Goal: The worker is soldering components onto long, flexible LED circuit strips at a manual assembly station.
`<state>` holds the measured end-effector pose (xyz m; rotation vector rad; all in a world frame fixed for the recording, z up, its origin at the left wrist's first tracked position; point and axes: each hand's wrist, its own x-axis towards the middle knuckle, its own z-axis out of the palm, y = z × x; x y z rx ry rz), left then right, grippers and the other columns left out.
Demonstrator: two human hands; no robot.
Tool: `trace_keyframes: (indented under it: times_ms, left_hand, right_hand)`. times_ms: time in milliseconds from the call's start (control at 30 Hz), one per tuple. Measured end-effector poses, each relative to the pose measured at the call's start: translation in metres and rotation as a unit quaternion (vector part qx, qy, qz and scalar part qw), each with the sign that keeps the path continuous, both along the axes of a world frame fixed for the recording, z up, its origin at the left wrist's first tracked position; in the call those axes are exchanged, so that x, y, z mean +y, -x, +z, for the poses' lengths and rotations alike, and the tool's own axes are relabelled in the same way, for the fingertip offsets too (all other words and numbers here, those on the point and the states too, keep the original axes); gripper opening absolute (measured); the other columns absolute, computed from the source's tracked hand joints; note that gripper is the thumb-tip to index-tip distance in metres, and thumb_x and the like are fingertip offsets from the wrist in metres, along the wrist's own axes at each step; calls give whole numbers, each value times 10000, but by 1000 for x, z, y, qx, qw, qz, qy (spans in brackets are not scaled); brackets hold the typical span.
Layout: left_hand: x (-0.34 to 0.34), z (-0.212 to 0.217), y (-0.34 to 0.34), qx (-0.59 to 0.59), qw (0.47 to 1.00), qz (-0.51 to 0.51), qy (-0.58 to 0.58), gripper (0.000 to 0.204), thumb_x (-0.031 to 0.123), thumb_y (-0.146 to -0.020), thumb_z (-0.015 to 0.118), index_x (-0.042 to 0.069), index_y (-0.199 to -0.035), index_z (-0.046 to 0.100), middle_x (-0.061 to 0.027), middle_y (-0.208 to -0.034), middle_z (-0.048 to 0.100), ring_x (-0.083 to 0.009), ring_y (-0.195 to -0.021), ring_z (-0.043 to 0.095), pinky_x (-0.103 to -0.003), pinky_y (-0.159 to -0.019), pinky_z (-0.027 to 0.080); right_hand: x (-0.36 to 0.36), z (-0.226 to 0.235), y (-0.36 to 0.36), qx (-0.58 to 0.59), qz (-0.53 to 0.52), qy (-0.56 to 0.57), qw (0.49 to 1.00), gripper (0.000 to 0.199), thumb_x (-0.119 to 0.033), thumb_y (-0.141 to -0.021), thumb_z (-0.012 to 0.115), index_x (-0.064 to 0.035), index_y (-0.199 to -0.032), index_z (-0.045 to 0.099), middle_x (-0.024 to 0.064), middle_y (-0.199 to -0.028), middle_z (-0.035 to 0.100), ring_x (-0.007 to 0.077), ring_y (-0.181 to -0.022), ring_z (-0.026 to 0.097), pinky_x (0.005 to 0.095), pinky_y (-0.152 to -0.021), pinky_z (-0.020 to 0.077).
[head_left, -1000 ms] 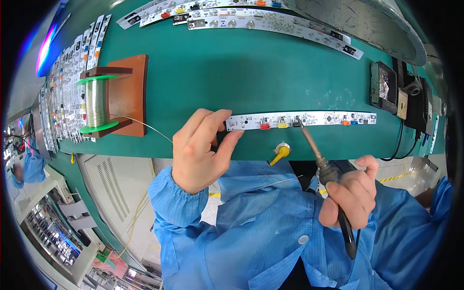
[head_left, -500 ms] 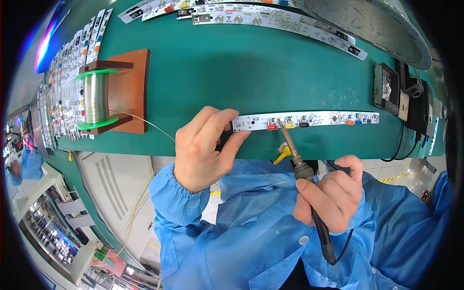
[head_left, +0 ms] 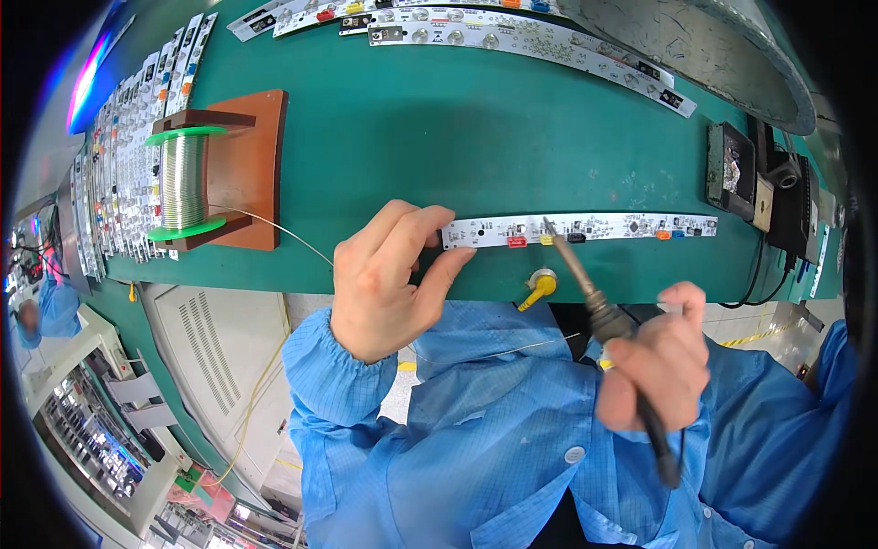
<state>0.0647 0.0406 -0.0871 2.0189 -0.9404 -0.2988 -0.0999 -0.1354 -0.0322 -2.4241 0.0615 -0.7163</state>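
Note:
A narrow white circuit board (head_left: 604, 227) lies along the near part of the green bench, with red, yellow, black, orange and blue connectors on its near edge. My left hand (head_left: 391, 279) pinches its left end between thumb and fingers. In my right hand (head_left: 660, 366), slightly blurred, is a soldering iron (head_left: 599, 306). Its tip reaches over the board near the yellow connector; whether it touches cannot be seen. Solder wire (head_left: 274, 223) runs from a green-flanged spool (head_left: 186, 183) toward my left hand, which hides part of it; a thin length emerges below, over my lap.
Several similar boards stand stacked at the left (head_left: 123, 165), and more boards (head_left: 530, 37) lie at the far edge. A grey metal duct (head_left: 695, 55) overhangs the far right. At the right are a black tray (head_left: 730, 169) and cabled black box (head_left: 797, 206). A yellow-tailed knob (head_left: 540, 285) sits at the near edge.
My right hand and the soldering iron have shifted to the right, the tip going from near the red connector to near the yellow one. My left hand and the board have barely moved.

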Motion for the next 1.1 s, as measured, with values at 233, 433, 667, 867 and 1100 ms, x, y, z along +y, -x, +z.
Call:
trace_keyframes:
  times_ms: [233,433,667,867,1100]
  left_hand:
    - [1,-1,-1,-8,1000,-8,-2,278,6,-680,748,24,-926,622,-75,-714,559,-179,-549,562,-277,-475,445]
    - [5,20,16,-90,995,-6,44,319,17,-639,744,33,-939,635,-97,-796,575,-245,-675,595,-333,-540,479]
    - [2,7,95,-70,992,-101,9,237,71,-677,729,49,-897,643,-64,-791,583,-209,-611,563,-317,-507,461]
    - [0,18,103,239,959,7,151,39,-11,-775,646,-22,-812,648,-83,-726,594,-142,-581,538,-265,-506,410]
    - [-10,16,82,189,949,125,217,75,-46,-785,637,-33,-845,680,-60,-676,582,-90,-575,507,-234,-498,372]
  right_hand:
    - [-51,-11,-13,18,57,-272,960,251,-220,-765,668,6,-870,638,77,-643,570,192,-570,503,389,-700,426]
    - [-60,-18,1,23,45,-349,936,269,-202,-764,644,41,-880,638,125,-684,596,226,-641,546,409,-789,435]
    - [-47,-12,14,26,51,-306,950,272,-166,-801,604,78,-918,625,158,-735,606,226,-663,540,348,-654,419]
    - [-34,-10,6,1,44,-249,968,200,-114,-749,626,58,-850,646,137,-673,602,224,-611,531,340,-645,415]
    - [-25,-1,2,-13,-10,-221,975,199,-103,-781,585,69,-867,635,149,-733,600,238,-726,547,355,-759,432]
